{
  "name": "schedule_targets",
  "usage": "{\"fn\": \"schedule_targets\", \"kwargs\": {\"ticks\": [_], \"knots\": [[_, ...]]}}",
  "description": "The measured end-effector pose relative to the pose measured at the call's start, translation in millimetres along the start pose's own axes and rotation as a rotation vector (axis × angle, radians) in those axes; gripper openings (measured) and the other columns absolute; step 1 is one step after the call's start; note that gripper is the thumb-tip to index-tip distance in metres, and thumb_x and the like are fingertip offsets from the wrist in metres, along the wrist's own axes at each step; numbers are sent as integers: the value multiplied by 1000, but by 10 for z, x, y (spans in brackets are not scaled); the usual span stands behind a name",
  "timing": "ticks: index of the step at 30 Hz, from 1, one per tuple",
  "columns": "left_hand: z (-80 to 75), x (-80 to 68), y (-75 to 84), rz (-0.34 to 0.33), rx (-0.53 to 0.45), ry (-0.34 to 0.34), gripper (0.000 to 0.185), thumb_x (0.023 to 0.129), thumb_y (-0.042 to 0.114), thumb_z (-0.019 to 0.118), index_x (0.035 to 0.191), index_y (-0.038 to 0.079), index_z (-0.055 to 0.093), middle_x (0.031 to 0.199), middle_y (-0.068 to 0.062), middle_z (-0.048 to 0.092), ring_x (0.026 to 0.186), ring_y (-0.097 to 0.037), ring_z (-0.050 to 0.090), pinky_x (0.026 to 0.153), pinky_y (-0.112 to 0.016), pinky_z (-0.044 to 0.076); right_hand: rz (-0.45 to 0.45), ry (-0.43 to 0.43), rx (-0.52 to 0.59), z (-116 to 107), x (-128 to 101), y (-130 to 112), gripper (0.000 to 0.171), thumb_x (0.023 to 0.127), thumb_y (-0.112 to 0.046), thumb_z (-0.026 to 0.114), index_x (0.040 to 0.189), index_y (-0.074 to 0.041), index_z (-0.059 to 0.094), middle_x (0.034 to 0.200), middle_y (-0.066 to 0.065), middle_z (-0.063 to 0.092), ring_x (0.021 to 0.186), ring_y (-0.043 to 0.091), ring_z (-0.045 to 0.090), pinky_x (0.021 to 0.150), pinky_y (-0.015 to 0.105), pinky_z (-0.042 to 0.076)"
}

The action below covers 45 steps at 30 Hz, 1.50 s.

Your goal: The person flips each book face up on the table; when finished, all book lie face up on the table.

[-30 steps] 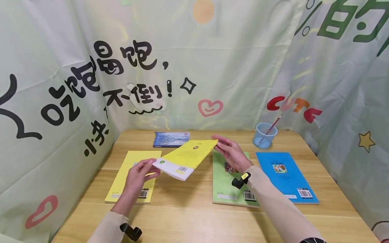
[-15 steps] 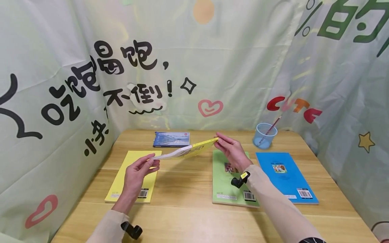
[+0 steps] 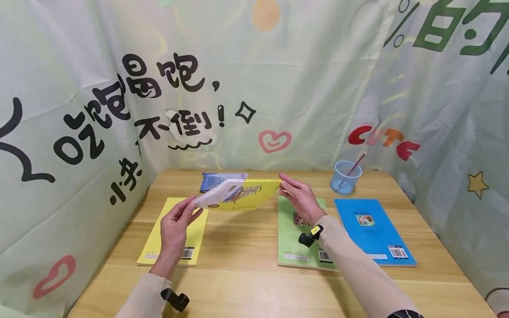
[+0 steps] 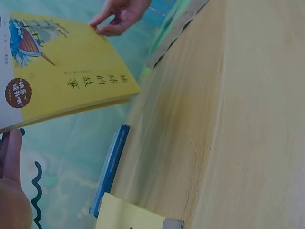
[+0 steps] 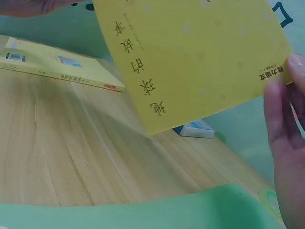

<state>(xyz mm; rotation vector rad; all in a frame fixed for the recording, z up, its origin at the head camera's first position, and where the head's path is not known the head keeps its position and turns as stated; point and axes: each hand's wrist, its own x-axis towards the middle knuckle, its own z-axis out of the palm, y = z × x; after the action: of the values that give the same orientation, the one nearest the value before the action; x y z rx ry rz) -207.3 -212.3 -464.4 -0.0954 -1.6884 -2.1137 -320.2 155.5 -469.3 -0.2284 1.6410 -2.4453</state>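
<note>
A yellow-and-white book is held tilted above the table between both hands. Its cover, with a sailing ship and Chinese title, shows in the left wrist view. My left hand pinches the white end at a corner. At the yellow end, my right hand grips the opposite corner between thumb and fingers. The right wrist view shows that right hand at the book's edge. Beneath the left hand lies a yellow book; beneath the right lies a green book with a picture and barcode.
A blue book lies at the right of the wooden table. Behind the raised book is a flat blue box. A clear blue cup with a pencil stands at the back right. Printed cloth hangs around the table.
The held book has turned over: its barcoded back faced up, then its edge showed, and now the ship cover shows. Both hands keep their hold and have shifted slightly left.
</note>
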Motion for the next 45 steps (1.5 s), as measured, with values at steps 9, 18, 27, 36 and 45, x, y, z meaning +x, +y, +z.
{"fn": "schedule_targets", "kwargs": {"ticks": [9, 18, 27, 36, 45], "knots": [[16, 7, 44, 19, -24, 50, 35, 105, 1, 70, 137, -14, 67, 107, -1, 83, 89, -15, 82, 83, -37, 69, 10, 14, -24, 30, -9, 11, 52, 112, -18, 63, 161, -7, 52, 150, 2, 67, 119, 12, 74, 110, 32, 61], [-41, -17, 9, -123, 41, 45, 35, 107, 12, 70, 137, -7, 67, 101, -2, 82, 85, -18, 83, 82, -38, 69, 43, 61, -174, 69, 0, 59, 47, 111, -21, 66, 155, -4, 60, 134, -3, 70, 98, 11, 71, 87, 23, 64], [-99, -17, -47, -311, 6, 56, 42, 110, 18, 68, 142, -7, 62, 109, 1, 81, 88, -18, 82, 89, -36, 69, 52, 52, -273, 84, -9, 108, 28, 112, -19, 64, 133, 0, 61, 112, 4, 67, 94, 17, 68, 91, 38, 63], [-124, -21, -46, -445, 58, -15, 39, 114, 14, 54, 152, 4, 59, 135, -10, 64, 94, -18, 79, 93, -34, 69, 118, -65, -258, 71, -53, 84, 42, 114, -15, 58, 156, -9, 58, 157, 8, 53, 128, 18, 60, 104, 32, 62], [-158, -42, -89, -485, 113, -55, 39, 114, 19, 59, 149, 2, 59, 142, -12, 58, 106, -15, 76, 95, -31, 68, 160, -113, -226, 76, -55, 104, 51, 113, -6, 54, 164, -12, 48, 160, 11, 44, 133, 18, 53, 109, 23, 55]]}}
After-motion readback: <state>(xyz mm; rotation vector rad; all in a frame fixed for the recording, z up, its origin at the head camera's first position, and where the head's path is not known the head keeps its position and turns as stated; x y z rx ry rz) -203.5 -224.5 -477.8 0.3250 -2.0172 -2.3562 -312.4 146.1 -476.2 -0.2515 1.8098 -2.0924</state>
